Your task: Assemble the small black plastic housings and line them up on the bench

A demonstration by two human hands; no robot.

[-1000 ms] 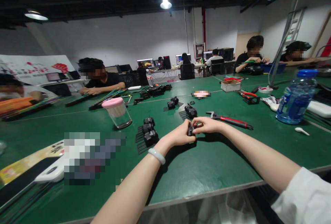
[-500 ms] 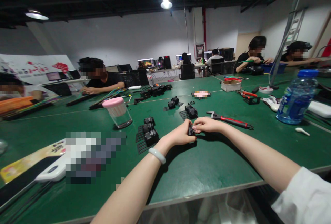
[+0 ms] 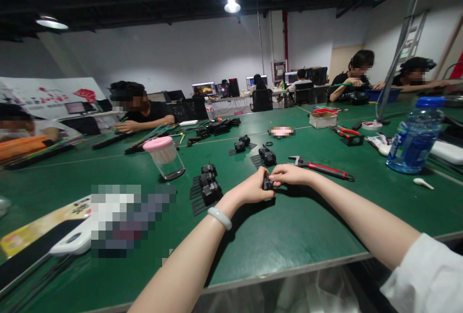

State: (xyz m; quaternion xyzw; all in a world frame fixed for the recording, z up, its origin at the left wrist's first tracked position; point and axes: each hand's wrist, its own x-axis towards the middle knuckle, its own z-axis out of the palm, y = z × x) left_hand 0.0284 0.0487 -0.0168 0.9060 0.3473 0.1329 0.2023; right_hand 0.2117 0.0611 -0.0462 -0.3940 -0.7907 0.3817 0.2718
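Observation:
A small black part (image 3: 266,182) is held just above the green table, mostly hidden by fingers. My left hand (image 3: 255,187) is closed around it from the left. From the right, the fingertips of my right hand (image 3: 285,175) pinch its edge. Just beyond my hands lies a black part with slatted prongs (image 3: 267,156). Left of my left wrist, several similar black pronged parts (image 3: 210,188) lie in a row. Farther back sit more of these black parts (image 3: 241,144). An adjustable wrench (image 3: 321,167) with a red and black handle rests behind my right forearm.
A clear cup with a pink lid (image 3: 164,157) stands left, a blue-capped water bottle (image 3: 414,134) right. Red-handled pliers (image 3: 347,131) and a small open box (image 3: 323,118) lie farther back. A white handled item (image 3: 77,236) is at near left. People sit across the green table (image 3: 307,236).
My hands and the black part stay almost in the same place. Across the table, co-workers' hands have shifted slightly.

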